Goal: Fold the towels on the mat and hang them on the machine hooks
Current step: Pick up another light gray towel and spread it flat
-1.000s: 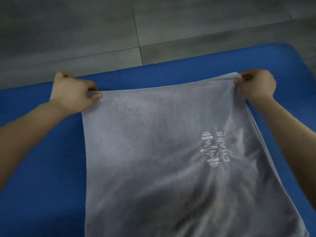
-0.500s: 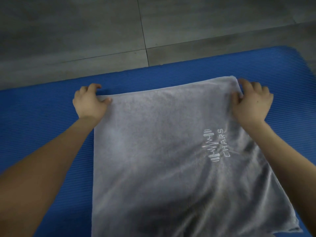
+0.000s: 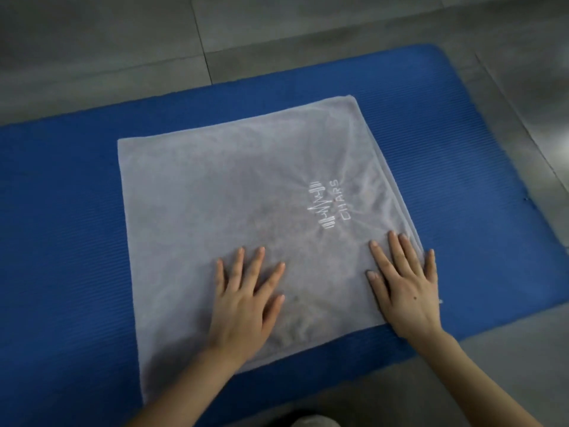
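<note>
Lowest in view, nearer than the mat (image 3: 61, 211)'s near edge, a pale rounded shape (image 3: 314, 422), perhaps a knee, too cropped to tell. Toward that near edge, left hand (image 3: 243, 303) pressed flat on the towel (image 3: 231, 186), fingers straight and fanned, grip wide and holding nothing. Further toward the mat's right end, right hand (image 3: 406, 288) likewise flat and splayed, grip wide and empty, little finger at the towel's right border, a border marked by thin parallel lines of stacked layers.

Towel spread across the mat's middle: grey, soft short-pile terry, near square, skewed a little against the mat's edges. Long axis hard to call, seemingly from the mat's near edge to its far one.

Judged next: another fold, taken from the layered right border. Right hand therefore nearer the pick-up, left hand placed to pin the centre.

Beyond the fingertips, a white stitched logo (image 3: 326, 208), puckering the cloth around it. Mat blue, ribbed foam, rounded at the far-right corner. Past the mat's far edge, grey tiled floor (image 3: 277, 23).
</note>
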`<act>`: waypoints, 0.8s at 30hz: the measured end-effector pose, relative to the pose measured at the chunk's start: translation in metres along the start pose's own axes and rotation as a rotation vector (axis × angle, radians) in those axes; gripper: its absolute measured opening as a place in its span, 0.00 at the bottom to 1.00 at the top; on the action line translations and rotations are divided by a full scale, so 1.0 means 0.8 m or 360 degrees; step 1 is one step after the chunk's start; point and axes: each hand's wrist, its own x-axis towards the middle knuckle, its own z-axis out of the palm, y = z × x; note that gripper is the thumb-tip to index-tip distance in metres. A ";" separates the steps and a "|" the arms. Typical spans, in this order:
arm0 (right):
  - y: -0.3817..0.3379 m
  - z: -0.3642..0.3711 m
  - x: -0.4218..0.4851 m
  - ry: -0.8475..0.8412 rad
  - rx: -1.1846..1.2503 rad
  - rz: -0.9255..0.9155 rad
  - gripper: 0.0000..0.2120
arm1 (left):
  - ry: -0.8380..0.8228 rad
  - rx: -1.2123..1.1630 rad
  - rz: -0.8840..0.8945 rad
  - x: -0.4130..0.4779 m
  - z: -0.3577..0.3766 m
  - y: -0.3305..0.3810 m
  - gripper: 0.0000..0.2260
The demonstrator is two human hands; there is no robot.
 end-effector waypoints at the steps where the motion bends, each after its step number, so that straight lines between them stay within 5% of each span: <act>1: 0.005 0.002 0.000 -0.0030 -0.0005 -0.0017 0.26 | -0.0079 0.0028 -0.0027 -0.006 0.003 0.003 0.23; 8: 0.010 -0.002 -0.010 0.0043 -0.0033 0.0032 0.26 | -0.0304 0.0109 -0.0088 -0.012 -0.003 0.008 0.27; 12: 0.017 -0.021 -0.024 0.0393 0.0156 0.0596 0.22 | -0.0339 0.0087 -0.0102 -0.008 -0.012 0.008 0.29; 14: 0.026 -0.028 -0.027 0.0312 0.0329 0.0865 0.17 | -0.0340 0.0023 -0.0106 -0.007 -0.020 0.007 0.30; 24: 0.022 -0.086 -0.006 0.0070 0.1219 0.1030 0.09 | 0.0159 -0.0576 -0.0439 -0.050 -0.069 -0.042 0.18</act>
